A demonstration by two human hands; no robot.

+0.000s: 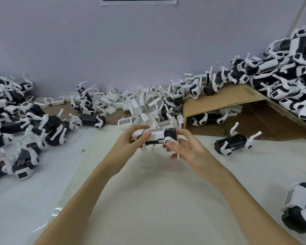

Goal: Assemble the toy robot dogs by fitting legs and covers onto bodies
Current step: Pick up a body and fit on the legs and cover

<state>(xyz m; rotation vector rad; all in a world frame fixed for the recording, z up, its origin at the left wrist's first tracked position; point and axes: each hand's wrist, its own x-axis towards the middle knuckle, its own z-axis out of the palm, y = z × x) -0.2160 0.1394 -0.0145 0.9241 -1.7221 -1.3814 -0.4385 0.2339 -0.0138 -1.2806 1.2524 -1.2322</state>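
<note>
Step in hand, as I judge it: seating the white slatted plastic cover (158,132) onto the black plastic toy dog body (170,134), held in the air above the middle of the tabletop (148,200), toward its far edge; to do it well, keep the body level between both hands, line the cover's edges along the body, press evenly from both ends until it clicks; avoid squeezing the thin white legs (145,147) hanging below, they look easy to bend.

Left hand (131,140): fingers curled round the left end of the dog, thumb on top near the cover; grasping it. Right hand (182,147): fingers partly curled, thumb and forefinger pinching the right end by the white round hip piece (169,140); lower fingers looser, spread below; whether the cover is fully seated I cannot tell.

Nearby: pile of loose white covers (140,103) at the far edge; heap of assembled dogs (290,76) on brown cardboard (219,99) at the far right corner; more dogs (16,121) along the left edge.
</note>
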